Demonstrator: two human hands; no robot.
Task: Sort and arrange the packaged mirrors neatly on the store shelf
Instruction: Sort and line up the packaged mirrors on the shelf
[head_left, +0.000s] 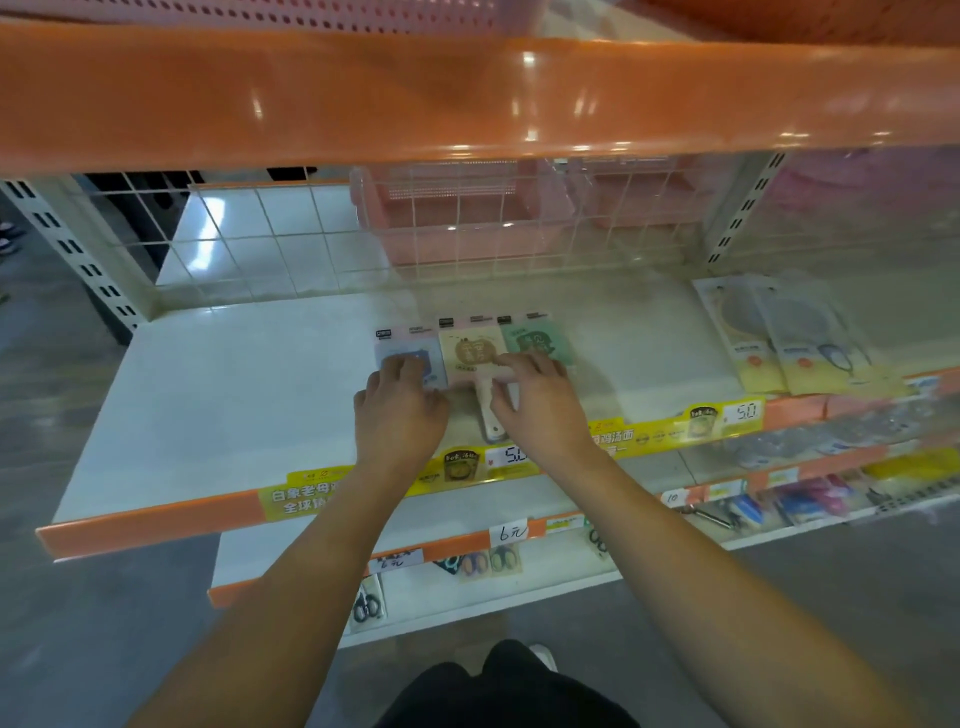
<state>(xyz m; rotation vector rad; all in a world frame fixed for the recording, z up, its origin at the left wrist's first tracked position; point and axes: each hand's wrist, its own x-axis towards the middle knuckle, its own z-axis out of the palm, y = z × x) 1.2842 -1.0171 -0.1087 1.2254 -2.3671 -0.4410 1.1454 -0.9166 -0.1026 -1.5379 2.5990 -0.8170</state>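
Three packaged hand mirrors lie side by side on the white shelf (234, 395): a blue one (400, 349) on the left, a yellow one (470, 349) in the middle, a green one (540, 340) on the right. My left hand (400, 410) rests with its fingers on the blue pack. My right hand (540, 400) lies across the lower parts of the yellow and green packs, fingers pressing down. A white mirror handle (491, 415) shows between the two hands.
More packaged mirrors (795, 338) lie overlapping at the shelf's right end. A wire grid (311, 234) backs the shelf, with pink baskets (457, 213) behind it. An orange shelf edge (467, 98) hangs overhead. Lower shelves hold scissors (483, 564) and small goods.
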